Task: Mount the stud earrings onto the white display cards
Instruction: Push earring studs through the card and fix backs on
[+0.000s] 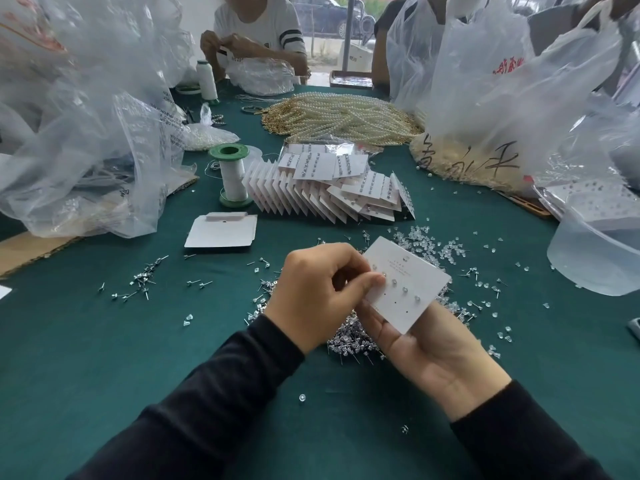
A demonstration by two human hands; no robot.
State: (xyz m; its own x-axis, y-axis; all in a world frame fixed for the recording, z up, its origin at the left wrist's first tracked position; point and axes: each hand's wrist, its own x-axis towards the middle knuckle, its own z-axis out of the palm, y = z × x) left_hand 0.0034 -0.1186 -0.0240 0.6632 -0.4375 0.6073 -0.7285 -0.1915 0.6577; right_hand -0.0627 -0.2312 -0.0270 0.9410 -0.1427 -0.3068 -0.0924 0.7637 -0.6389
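Note:
A white display card (410,289) tilts above the green table (138,341), carrying a diagonal row of several stud earrings and a few bare holes. My right hand (429,344) holds the card from below, palm up. My left hand (322,292) has curled fingers, and its thumb and fingertips pinch at the card's left edge; what they pinch is hidden. A heap of loose stud earrings (349,341) lies under my hands. More studs (142,280) are scattered to the left.
Filled cards (329,188) fan out in a stack mid-table, beside a blank card (221,232) and a green thread spool (232,174). Clear earring backs (436,247) litter the right. Pearl strands (339,114), plastic bags (86,133) and a plastic tub (595,251) surround the area. Other people sit opposite.

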